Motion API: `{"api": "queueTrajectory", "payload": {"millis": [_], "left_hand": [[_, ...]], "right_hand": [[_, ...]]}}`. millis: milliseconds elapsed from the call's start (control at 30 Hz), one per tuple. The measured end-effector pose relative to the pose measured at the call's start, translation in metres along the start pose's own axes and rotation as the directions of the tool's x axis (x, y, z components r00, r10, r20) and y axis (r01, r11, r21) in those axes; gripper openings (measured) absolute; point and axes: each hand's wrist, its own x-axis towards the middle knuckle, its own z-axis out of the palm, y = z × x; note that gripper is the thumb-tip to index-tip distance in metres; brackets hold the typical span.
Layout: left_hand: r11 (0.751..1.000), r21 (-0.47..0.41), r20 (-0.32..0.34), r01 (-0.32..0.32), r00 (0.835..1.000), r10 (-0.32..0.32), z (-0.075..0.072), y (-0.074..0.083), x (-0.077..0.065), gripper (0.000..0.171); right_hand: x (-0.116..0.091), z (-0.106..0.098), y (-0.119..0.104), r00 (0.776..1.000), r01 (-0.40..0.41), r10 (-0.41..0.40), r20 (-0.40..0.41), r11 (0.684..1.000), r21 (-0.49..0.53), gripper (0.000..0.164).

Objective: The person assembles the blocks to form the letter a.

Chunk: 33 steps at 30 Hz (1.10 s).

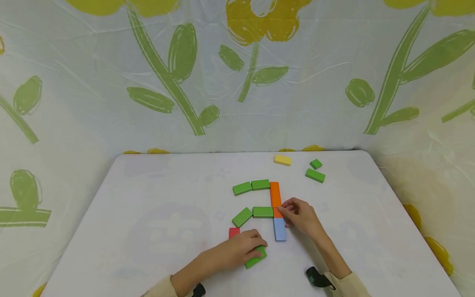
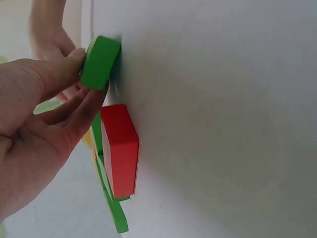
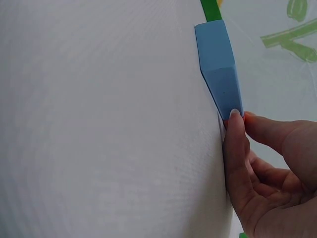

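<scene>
My left hand (image 1: 241, 247) pinches a green block (image 2: 101, 62) between thumb and fingers, close over the table at the near side of a block layout. Beside it lies a red block (image 2: 121, 153), partly hidden by that hand in the head view. My right hand (image 1: 302, 216) has its thumb and fingertips at a small orange block (image 1: 276, 212), which sits between a long orange block (image 1: 275, 194) and a light blue block (image 1: 280, 229). The index fingertip also lies against the blue block's end in the right wrist view. A green block (image 1: 262, 212) abuts the orange column's left side.
Another green block (image 1: 242, 217) continues that row leftward. Two green blocks (image 1: 251, 187) form an upper row reaching the long orange one. Farther back lie a yellow block (image 1: 283, 160), a green block (image 1: 315, 175) and a small green block (image 1: 316, 164). A flower-patterned sheet (image 1: 289, 103) hangs behind.
</scene>
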Motion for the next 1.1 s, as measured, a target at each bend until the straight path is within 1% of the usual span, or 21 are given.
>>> {"api": "queueTrajectory", "payload": {"millis": [167,267,367,433,500,567,600,667,733,800,900,933,1000,1033,1100], "left_hand": [[0.992,0.124,-0.019,-0.034,0.999,0.037,0.005,0.006,-0.004,0.028],[0.978,0.204,-0.012,-0.040,0.999,0.044,0.008,0.008,-0.007,0.035],[0.951,0.302,-0.005,-0.069,0.997,0.074,0.011,0.011,-0.011,0.041],[0.922,0.375,-0.009,-0.097,0.994,0.109,0.013,0.013,-0.014,0.043],[0.892,0.434,-0.015,-0.125,0.989,0.146,0.015,0.015,-0.017,0.040],[0.879,0.457,-0.013,-0.136,0.987,0.159,0.015,0.017,-0.020,0.039],[0.877,0.459,-0.009,-0.138,0.987,0.160,0.016,0.017,-0.021,0.039],[0.884,0.449,-0.002,-0.131,0.989,0.147,0.015,0.019,-0.025,0.039],[0.872,0.470,0.010,-0.135,0.989,0.148,0.015,0.021,-0.029,0.041],[0.853,0.494,0.014,-0.166,0.983,0.183,0.017,0.024,-0.033,0.044],[0.801,0.549,0.016,-0.240,0.961,0.277,0.020,0.029,-0.037,0.056],[0.795,0.552,0.007,-0.252,0.955,0.297,0.021,0.030,-0.038,0.061],[0.792,0.558,-0.013,-0.247,0.952,0.306,0.022,0.031,-0.038,0.060],[0.793,0.564,-0.022,-0.232,0.955,0.294,0.022,0.031,-0.039,0.057],[0.803,0.567,-0.045,-0.183,0.967,0.252,0.021,0.029,-0.038,0.051]], "right_hand": [[0.001,0.000,0.001,1.000,0.014,-0.014,-0.003,1.000,-0.010,0.024],[0.001,0.000,0.001,1.000,0.017,-0.017,0.000,1.000,-0.010,0.024],[0.000,-0.001,0.001,1.000,0.017,-0.017,0.004,1.000,-0.008,0.025],[0.000,-0.001,0.000,1.000,0.016,-0.016,0.006,1.000,-0.005,0.025],[0.000,-0.001,0.001,1.000,0.020,-0.020,0.006,1.000,-0.009,0.026],[0.000,-0.002,0.001,1.000,0.023,-0.023,0.006,1.000,-0.010,0.026],[0.000,-0.002,0.001,1.000,0.025,-0.024,0.007,1.000,-0.010,0.026],[0.000,-0.001,0.001,1.000,0.028,-0.028,0.008,1.000,-0.011,0.026],[0.001,-0.001,0.002,1.000,0.024,-0.024,0.009,1.000,-0.009,0.026],[0.001,-0.001,0.001,1.000,0.023,-0.023,0.014,1.000,-0.005,0.026],[0.001,-0.001,0.001,1.000,0.021,-0.021,0.015,1.000,0.002,0.027],[0.000,-0.002,0.001,1.000,0.024,-0.024,0.015,1.000,0.005,0.027],[0.000,-0.002,0.001,1.000,0.027,-0.027,0.012,1.000,0.010,0.026],[0.000,-0.002,0.001,1.000,0.027,-0.027,0.011,1.000,0.015,0.026],[0.001,-0.001,0.001,1.000,0.027,-0.027,0.014,0.999,0.024,0.025]]}}
